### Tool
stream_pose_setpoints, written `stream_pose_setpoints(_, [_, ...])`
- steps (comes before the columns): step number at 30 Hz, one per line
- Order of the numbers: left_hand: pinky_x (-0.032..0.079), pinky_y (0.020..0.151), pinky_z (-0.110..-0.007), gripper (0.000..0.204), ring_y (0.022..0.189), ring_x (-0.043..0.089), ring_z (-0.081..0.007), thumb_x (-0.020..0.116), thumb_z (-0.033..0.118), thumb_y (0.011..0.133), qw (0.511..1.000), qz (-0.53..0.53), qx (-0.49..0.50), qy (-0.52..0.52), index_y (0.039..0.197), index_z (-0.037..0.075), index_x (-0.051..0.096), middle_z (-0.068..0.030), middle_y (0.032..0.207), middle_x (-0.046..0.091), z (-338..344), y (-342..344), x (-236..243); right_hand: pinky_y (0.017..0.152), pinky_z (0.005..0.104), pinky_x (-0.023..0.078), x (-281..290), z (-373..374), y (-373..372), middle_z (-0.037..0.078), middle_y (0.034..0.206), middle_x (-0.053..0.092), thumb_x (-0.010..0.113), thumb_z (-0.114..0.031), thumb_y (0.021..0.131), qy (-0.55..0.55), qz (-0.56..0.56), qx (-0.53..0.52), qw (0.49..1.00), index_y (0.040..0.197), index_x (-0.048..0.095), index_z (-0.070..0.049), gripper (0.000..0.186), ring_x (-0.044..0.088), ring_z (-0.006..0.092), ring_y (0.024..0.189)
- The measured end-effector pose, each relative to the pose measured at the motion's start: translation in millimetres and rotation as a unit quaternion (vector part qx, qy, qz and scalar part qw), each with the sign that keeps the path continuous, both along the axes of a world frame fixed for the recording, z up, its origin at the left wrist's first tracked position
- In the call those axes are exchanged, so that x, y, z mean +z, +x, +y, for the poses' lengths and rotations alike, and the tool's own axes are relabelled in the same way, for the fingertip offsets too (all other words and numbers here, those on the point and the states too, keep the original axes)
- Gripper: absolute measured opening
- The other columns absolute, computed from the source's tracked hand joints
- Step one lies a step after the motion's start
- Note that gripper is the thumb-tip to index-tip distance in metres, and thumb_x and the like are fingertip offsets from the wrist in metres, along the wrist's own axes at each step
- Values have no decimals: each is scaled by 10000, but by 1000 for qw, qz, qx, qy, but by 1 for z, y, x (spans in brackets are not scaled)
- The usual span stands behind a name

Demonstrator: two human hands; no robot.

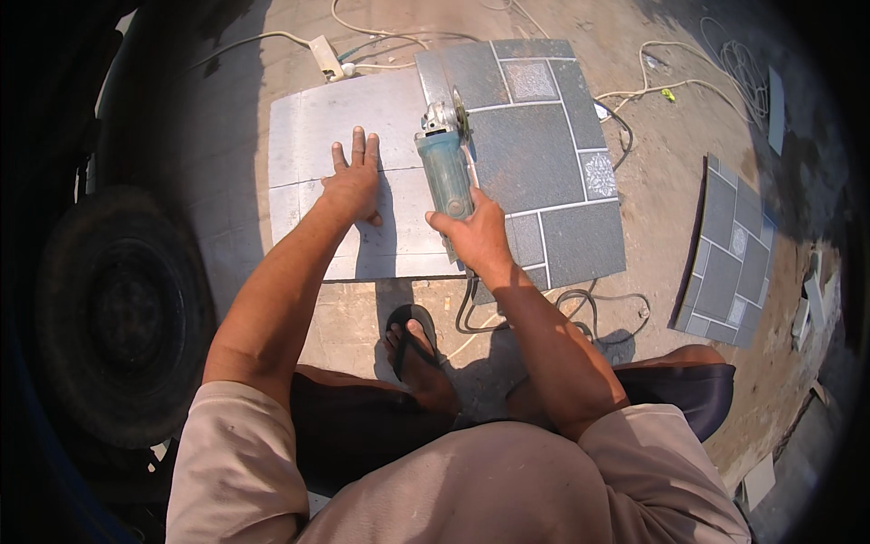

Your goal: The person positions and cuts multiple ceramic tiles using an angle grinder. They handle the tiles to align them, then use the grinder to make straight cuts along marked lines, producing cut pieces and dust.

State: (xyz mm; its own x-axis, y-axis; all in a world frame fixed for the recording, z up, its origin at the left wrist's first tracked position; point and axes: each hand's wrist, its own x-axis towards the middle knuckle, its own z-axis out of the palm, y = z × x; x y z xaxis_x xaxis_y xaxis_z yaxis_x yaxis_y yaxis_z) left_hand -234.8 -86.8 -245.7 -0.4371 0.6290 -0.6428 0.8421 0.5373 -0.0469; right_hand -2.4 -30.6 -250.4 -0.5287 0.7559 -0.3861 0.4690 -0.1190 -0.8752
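My right hand point(478, 231) is wrapped round the rear body of a teal angle grinder point(446, 168). The grinder's cutting disc point(460, 111) stands on edge at its far end, over the left part of a grey patterned tile point(530, 150). My left hand point(353, 181) rests with fingers spread on a plain pale tile point(313, 222), left of the grinder. A dark line runs across the pale tile beside that hand. The patterned tile has white joint lines and ornamental squares. Whether the disc touches the tile I cannot tell.
A white power strip point(325, 58) with cables lies beyond the tiles. Another patterned tile point(729, 249) leans at the right, near broken offcuts point(813, 304). Coiled cable point(743, 68) lies at the far right. A black cord point(589, 308) loops near my feet. A vehicle wheel point(127, 313) stands at the left.
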Motion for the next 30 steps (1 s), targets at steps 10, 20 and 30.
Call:
stream_pose_setpoints(10, [468, 1197, -745, 1639, 1679, 53, -541, 1094, 219, 605, 1000, 9, -10, 16, 1787, 150, -39, -131, 1864, -142, -4, -1, -8, 874, 480, 602, 5, -10, 14, 283, 1030, 781, 902, -295, 817, -17, -14, 6, 1000, 1162, 715, 77, 541, 788, 410, 966])
stream_pose_setpoints(20, [456, 1199, -757, 1646, 1682, 40, -535, 1096, 205, 601, 1000, 6, -2, 17, 1788, 160, -45, -130, 1867, -131, -6, -2, -10, 756, 410, 598, -5, -19, 17, 208, 911, 782, 902, -286, 827, 30, 11, -4, 999, 1146, 733, 75, 510, 769, 281, 811])
stream_pose_setpoints(30, [445, 1202, -766, 1651, 1685, 41, -526, 1098, 207, 597, 1000, 7, -2, 25, 1788, 164, -45, -117, 1867, -137, -4, -1, -12, 736, 422, 600, -16, 14, -15, 189, 856, 780, 907, -312, 813, 63, 2, -3, 998, 1101, 750, 58, 495, 773, 287, 772])
